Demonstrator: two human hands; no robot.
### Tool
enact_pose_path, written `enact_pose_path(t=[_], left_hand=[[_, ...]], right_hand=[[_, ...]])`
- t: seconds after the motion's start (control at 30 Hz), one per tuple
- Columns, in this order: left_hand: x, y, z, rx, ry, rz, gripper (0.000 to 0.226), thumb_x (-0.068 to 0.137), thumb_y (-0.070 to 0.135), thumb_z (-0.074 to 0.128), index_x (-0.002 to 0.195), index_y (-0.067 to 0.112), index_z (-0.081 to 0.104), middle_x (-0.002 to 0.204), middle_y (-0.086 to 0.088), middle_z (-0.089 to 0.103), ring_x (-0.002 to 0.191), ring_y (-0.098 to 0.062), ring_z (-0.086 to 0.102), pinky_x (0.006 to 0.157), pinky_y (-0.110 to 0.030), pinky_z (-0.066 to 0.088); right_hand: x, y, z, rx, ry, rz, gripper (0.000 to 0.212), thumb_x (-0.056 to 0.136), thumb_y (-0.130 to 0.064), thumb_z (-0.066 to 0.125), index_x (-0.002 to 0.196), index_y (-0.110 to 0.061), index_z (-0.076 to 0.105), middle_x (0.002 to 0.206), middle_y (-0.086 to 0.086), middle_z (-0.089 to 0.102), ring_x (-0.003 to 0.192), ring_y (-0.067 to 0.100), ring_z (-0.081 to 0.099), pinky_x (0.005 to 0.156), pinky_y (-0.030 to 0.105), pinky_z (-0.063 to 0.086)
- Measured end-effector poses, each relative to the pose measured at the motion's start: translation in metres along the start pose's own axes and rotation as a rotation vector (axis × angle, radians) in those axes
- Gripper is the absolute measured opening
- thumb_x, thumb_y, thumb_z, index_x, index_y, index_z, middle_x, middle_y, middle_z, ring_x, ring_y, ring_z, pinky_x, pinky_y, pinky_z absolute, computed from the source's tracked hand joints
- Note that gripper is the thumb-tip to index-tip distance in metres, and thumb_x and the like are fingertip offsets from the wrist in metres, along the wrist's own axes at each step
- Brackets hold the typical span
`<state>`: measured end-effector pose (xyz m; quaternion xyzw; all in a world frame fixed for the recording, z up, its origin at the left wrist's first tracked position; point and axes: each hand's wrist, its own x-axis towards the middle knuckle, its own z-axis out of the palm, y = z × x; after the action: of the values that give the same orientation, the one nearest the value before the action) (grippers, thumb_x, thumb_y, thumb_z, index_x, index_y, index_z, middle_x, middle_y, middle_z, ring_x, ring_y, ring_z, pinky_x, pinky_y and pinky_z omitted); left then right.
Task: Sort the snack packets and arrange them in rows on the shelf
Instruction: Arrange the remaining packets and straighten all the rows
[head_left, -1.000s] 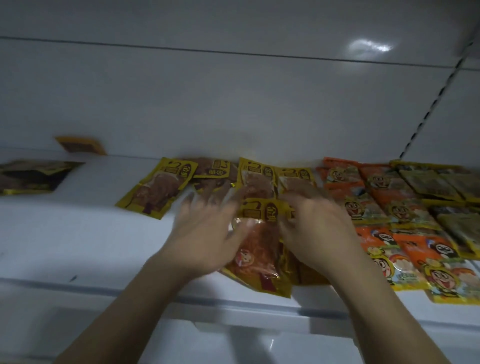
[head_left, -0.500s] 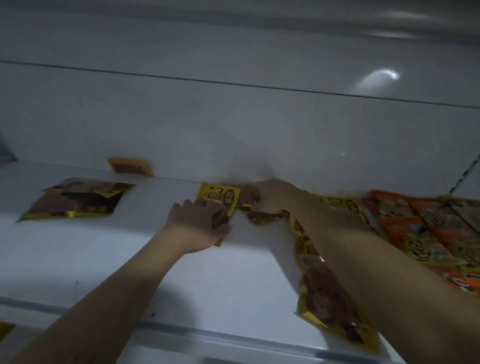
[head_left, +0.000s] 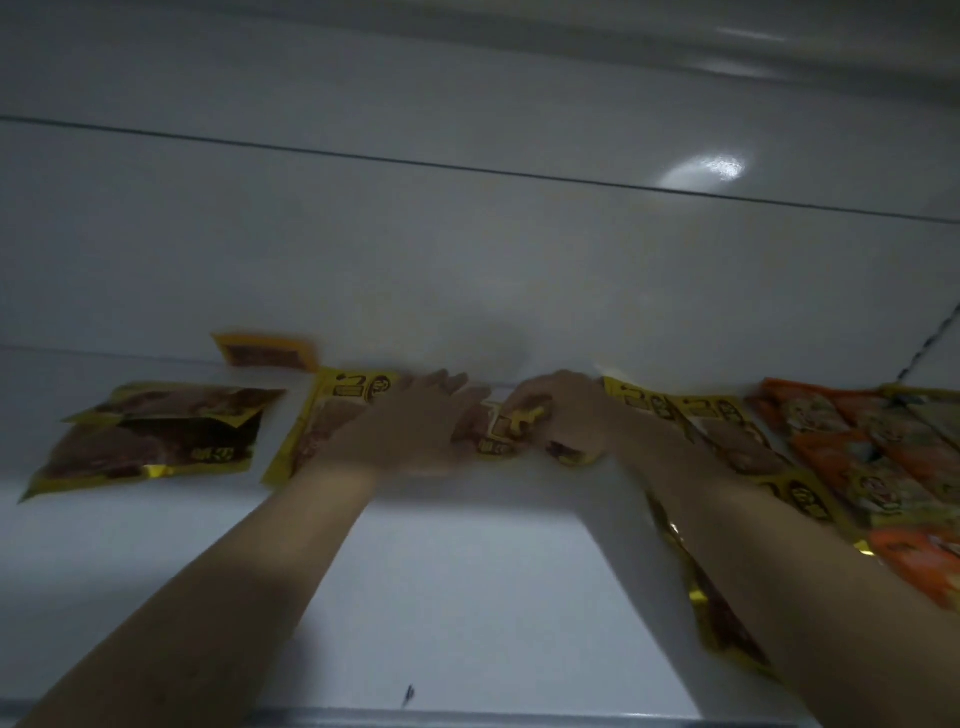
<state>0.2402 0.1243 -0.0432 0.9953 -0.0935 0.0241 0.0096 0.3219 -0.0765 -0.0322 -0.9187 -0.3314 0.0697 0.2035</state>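
Observation:
On the white shelf (head_left: 467, 571) my left hand (head_left: 410, 421) lies flat, fingers straight, on a yellow snack packet (head_left: 322, 421) near the back wall. Just to its right my right hand (head_left: 566, 415) curls its fingers round another yellow packet (head_left: 501, 431), crumpled at its edge. More yellow packets (head_left: 727, 431) run in a column under my right forearm toward the front edge. Two yellow packets (head_left: 156, 436) lie overlapped at the left, and a small one (head_left: 265, 352) leans at the back wall. The image is blurred.
Orange snack packets (head_left: 872, 457) lie in rows at the right end of the shelf. The white back wall (head_left: 467, 260) rises directly behind the packets. The shelf's front lip (head_left: 467, 719) runs along the bottom of the view.
Both hands have left the packet near the shelf's front and reached to the back row, left hand onto one yellow packet, right hand gripping another. The view has swung left.

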Motion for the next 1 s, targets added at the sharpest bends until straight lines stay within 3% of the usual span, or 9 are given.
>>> enact_pose_path(t=[0.13, 0.17, 0.23, 0.3, 0.43, 0.53, 0.63, 0.83, 1.0], left_hand=[[0.017, 0.004, 0.013, 0.157, -0.008, -0.083, 0.062, 0.092, 0.061, 0.046, 0.144, 0.028, 0.039, 0.143, -0.008, 0.046, 0.133, -0.03, 0.038, 0.106, -0.044, 0.031], [0.019, 0.005, 0.015, 0.199, 0.032, -0.099, 0.064, 0.09, 0.066, 0.045, 0.141, 0.027, 0.042, 0.14, -0.008, 0.048, 0.131, -0.03, 0.039, 0.104, -0.043, 0.031], [0.023, 0.005, 0.019, 0.228, 0.101, -0.131, 0.071, 0.084, 0.074, 0.042, 0.133, 0.023, 0.051, 0.133, -0.009, 0.051, 0.125, -0.03, 0.044, 0.1, -0.042, 0.032], [0.023, 0.005, 0.021, 0.158, 0.156, -0.194, 0.075, 0.079, 0.08, 0.041, 0.121, 0.02, 0.06, 0.126, -0.008, 0.058, 0.121, -0.028, 0.049, 0.097, -0.04, 0.033], [0.018, 0.003, 0.02, -0.016, 0.153, -0.335, 0.076, 0.081, 0.079, 0.043, 0.121, 0.016, 0.053, 0.121, -0.008, 0.061, 0.117, -0.029, 0.057, 0.09, -0.037, 0.042], [0.012, 0.003, 0.015, -0.102, 0.182, -0.271, 0.065, 0.087, 0.07, 0.047, 0.122, 0.015, 0.043, 0.116, -0.008, 0.055, 0.11, -0.032, 0.059, 0.081, -0.038, 0.045], [0.001, 0.0, 0.01, -0.198, 0.178, -0.093, 0.044, 0.091, 0.053, 0.051, 0.117, 0.018, 0.044, 0.109, -0.005, 0.05, 0.107, -0.029, 0.056, 0.076, -0.036, 0.041], [-0.011, -0.003, 0.001, -0.247, -0.027, 0.024, 0.048, 0.08, 0.052, 0.064, 0.123, 0.035, 0.055, 0.116, 0.001, 0.042, 0.113, -0.022, 0.049, 0.082, -0.03, 0.038], [-0.018, 0.01, -0.007, -0.299, -0.12, 0.055, 0.052, 0.072, 0.06, 0.07, 0.116, 0.036, 0.056, 0.111, 0.01, 0.042, 0.1, -0.017, 0.056, 0.075, -0.028, 0.04]], right_hand=[[-0.004, 0.006, -0.016, -0.24, 0.109, 0.262, 0.042, 0.084, -0.035, 0.07, 0.124, -0.028, 0.061, 0.131, 0.002, 0.058, 0.118, 0.022, 0.055, 0.087, 0.028, 0.044], [-0.007, 0.004, -0.016, -0.325, 0.057, 0.305, 0.042, 0.085, -0.046, 0.066, 0.122, -0.026, 0.062, 0.127, 0.005, 0.06, 0.119, 0.025, 0.055, 0.088, 0.031, 0.044], [-0.012, 0.0, -0.01, -0.45, -0.064, 0.279, 0.031, 0.084, -0.054, 0.062, 0.089, -0.023, 0.064, 0.093, 0.005, 0.064, 0.106, 0.028, 0.063, 0.078, 0.03, 0.046], [-0.016, -0.004, -0.007, -0.479, -0.136, 0.188, 0.029, 0.08, -0.051, 0.069, 0.08, -0.023, 0.062, 0.085, -0.001, 0.061, 0.096, 0.024, 0.064, 0.076, 0.03, 0.048], [-0.028, -0.01, -0.021, -0.288, -0.156, 0.1, 0.05, 0.073, -0.03, 0.083, 0.121, -0.031, 0.068, 0.099, -0.016, 0.065, 0.1, 0.008, 0.057, 0.074, 0.01, 0.036], [-0.034, -0.014, -0.02, -0.355, -0.003, 0.169, 0.041, 0.079, -0.047, 0.074, 0.118, -0.039, 0.067, 0.119, -0.008, 0.065, 0.116, 0.018, 0.056, 0.089, 0.026, 0.039], [-0.037, -0.022, -0.009, -0.419, -0.007, 0.205, 0.035, 0.083, -0.065, 0.058, 0.106, -0.04, 0.066, 0.101, -0.007, 0.065, 0.106, 0.02, 0.06, 0.076, 0.03, 0.04], [-0.031, -0.017, -0.002, -0.287, -0.134, 0.238, 0.05, 0.093, -0.023, 0.063, 0.141, -0.02, 0.049, 0.138, 0.008, 0.053, 0.126, 0.028, 0.051, 0.099, 0.034, 0.041], [-0.026, -0.009, -0.012, -0.542, -0.135, 0.189, 0.025, 0.087, -0.029, 0.062, 0.112, -0.022, 0.062, 0.113, 0.004, 0.063, 0.107, 0.028, 0.058, 0.08, 0.034, 0.049]])
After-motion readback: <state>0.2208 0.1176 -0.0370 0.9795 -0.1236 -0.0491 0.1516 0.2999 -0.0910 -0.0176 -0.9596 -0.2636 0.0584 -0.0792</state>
